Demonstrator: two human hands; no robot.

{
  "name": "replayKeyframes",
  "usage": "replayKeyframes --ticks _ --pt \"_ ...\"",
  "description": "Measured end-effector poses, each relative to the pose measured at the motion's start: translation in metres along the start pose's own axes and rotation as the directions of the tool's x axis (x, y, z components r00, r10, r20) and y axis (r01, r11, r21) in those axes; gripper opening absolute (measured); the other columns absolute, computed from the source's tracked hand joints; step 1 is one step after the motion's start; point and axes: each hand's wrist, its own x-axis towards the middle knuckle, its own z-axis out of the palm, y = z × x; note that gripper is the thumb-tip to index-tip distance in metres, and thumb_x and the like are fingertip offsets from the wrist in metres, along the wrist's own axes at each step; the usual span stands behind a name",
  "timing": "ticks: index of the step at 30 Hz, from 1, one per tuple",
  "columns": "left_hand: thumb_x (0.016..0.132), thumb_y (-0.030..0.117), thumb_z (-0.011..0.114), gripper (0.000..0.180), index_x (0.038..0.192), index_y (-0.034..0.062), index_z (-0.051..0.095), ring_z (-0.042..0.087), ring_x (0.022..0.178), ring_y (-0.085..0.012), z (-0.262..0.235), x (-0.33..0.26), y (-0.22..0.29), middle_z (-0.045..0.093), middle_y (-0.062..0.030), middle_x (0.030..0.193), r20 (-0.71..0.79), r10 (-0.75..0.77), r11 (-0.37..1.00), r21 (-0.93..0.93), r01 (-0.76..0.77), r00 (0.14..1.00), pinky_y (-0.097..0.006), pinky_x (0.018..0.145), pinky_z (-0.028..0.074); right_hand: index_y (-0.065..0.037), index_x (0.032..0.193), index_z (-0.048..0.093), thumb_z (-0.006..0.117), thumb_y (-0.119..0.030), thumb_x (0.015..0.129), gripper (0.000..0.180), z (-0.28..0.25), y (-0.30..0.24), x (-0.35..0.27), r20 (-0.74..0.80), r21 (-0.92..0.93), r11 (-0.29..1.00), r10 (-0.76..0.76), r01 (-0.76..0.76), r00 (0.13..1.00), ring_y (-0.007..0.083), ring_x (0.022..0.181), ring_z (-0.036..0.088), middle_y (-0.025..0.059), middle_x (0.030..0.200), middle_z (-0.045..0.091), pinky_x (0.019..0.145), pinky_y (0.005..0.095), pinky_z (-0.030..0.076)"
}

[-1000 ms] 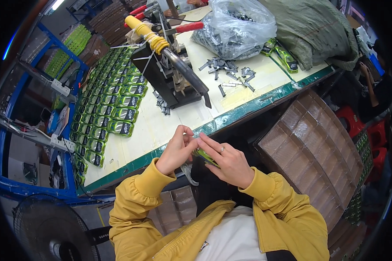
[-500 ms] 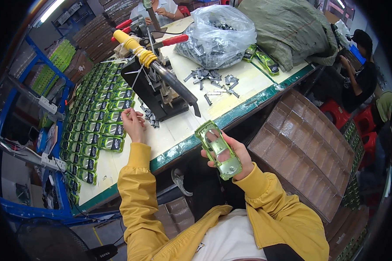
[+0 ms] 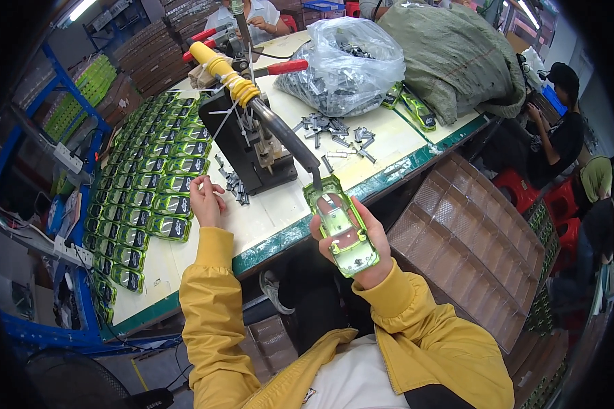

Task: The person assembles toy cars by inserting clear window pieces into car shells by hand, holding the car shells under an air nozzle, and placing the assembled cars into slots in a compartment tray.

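My right hand grips a translucent green toy car body by its sides, over the table's front edge. The car's top end sits close to the tip of a dark lever with a yellow-wrapped grip; I cannot tell whether they touch. My left hand rests at the table, fingers curled; anything in them is too small to make out. Beside it lies a small heap of grey metal-looking pieces, at the foot of a black bench press. Rows of green car bodies with dark parts lie left of that hand.
A clear plastic bag of grey pieces stands behind loose grey pieces. A green-grey sack lies at the far right of the table. A brown compartment tray leans at my right. Co-workers sit beyond the table and far right.
The car body has shifted slightly toward the lever's tip. My left hand stays near the grey pieces, its fingers slightly changed. My view has turned a little.
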Motion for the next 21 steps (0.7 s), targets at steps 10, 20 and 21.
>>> replayKeyframes --ticks 10,20,21 --pt "0.088 0.023 0.042 0.019 0.098 0.0077 0.042 0.039 0.033 -0.0067 0.002 0.0 -0.003 0.053 -0.004 0.063 0.077 -0.014 0.999 0.046 0.01 0.997 -0.019 0.028 0.025 -0.004 0.099 0.053 0.04 -0.029 0.086 0.032 0.011 0.002 0.001 0.029 0.052 0.999 0.004 -0.006 1.0 0.0243 0.097 0.045 0.0102 0.099 0.054 0.066 0.0342 0.045" --pt "0.088 0.022 0.041 0.018 0.098 0.0072 0.041 0.039 0.034 -0.0063 0.0 0.0 -0.003 0.052 -0.0035 0.062 0.079 -0.017 0.998 0.061 0.012 0.997 -0.018 0.03 0.025 -0.005 0.098 0.053 0.042 -0.028 0.086 0.028 0.019 0.004 -0.002 0.015 0.1 0.995 0.022 -0.023 1.0 0.0237 0.097 0.046 0.0105 0.098 0.054 0.068 0.0325 0.045" --pt "0.088 0.021 0.041 0.018 0.099 0.0071 0.041 0.039 0.034 -0.0063 -0.002 0.0 -0.003 0.052 -0.0034 0.062 0.078 -0.012 0.998 0.067 0.007 0.997 -0.018 0.03 0.025 -0.005 0.098 0.053 0.042 -0.028 0.086 0.028 0.02 0.004 -0.002 0.016 0.102 0.994 0.023 -0.024 1.0 0.0237 0.097 0.046 0.0105 0.098 0.054 0.068 0.0325 0.045"
